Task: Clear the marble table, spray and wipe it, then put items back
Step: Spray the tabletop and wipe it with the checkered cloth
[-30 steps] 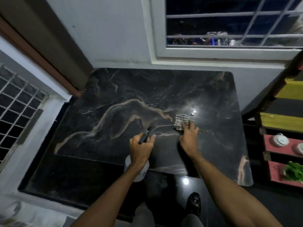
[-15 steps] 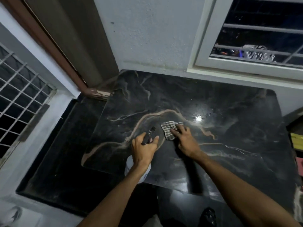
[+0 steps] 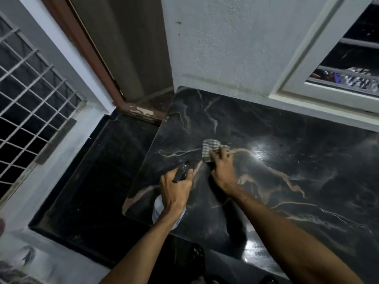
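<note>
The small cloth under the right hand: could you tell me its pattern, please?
The small cloth is checked, pale with dark lines; the head view shows it.

Black marble table (image 3: 287, 152) with tan veins, grey-and-white checked cloth (image 3: 209, 149), white spray bottle (image 3: 159, 210), black nozzle (image 3: 181, 173)

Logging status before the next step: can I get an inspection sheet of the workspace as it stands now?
Surface: marble table, dark with tan veins, glossy, with a bright glare patch right of the cloth.
Job's things: checked cloth on the table; spray bottle held over the table's near left corner.
Clutter: nothing seen.
Hands: left hand grips the bottle's dark spray head; right hand holds the cloth against the table.
Cables: nothing seen.
Surroundings: white wall behind the table, window at right, metal grille at left, brown door frame, dark shoe below.
</note>
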### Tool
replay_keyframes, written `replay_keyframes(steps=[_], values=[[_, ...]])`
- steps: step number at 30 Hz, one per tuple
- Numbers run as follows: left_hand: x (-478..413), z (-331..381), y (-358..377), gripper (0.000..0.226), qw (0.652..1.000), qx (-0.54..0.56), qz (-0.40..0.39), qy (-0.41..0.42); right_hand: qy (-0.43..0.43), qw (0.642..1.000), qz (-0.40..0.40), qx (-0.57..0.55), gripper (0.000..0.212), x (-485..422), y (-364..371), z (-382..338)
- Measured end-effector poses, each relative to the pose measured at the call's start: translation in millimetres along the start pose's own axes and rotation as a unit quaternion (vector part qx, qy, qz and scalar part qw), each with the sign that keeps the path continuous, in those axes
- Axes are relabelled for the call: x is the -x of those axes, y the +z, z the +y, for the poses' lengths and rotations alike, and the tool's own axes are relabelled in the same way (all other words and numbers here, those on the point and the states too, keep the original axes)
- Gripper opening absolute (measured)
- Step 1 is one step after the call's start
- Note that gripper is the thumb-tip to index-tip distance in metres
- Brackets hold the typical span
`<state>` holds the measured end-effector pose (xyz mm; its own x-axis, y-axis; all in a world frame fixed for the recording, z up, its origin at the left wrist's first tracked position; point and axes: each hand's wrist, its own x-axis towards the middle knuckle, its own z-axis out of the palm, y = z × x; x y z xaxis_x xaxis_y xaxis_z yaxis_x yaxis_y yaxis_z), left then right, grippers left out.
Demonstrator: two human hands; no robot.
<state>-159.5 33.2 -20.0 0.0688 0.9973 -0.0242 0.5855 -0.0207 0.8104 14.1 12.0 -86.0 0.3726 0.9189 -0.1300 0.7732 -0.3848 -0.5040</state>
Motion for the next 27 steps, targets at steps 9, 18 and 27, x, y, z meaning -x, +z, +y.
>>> replay_keyframes(steps=[9, 18, 27], values=[[-29.6, -15.5, -32.1, 0.025, 0.998, 0.025, 0.055, 0.002, -0.192, 0.977, -0.080, 0.048, 0.061, -29.8, 47.6, -74.7], [-19.9, 1.1, -3.9, 0.034, 0.999, 0.041, -0.027, -0.010, -0.015, 0.998, 0.009, 0.064, 0.074, -9.8, -14.1, 24.4], [37.9, 87.2, 109.3, 0.038, 0.985, 0.058, -0.159, 0.021, 0.242, 0.961, 0.128, 0.045, 0.062, 78.7, -105.6, 206.0]])
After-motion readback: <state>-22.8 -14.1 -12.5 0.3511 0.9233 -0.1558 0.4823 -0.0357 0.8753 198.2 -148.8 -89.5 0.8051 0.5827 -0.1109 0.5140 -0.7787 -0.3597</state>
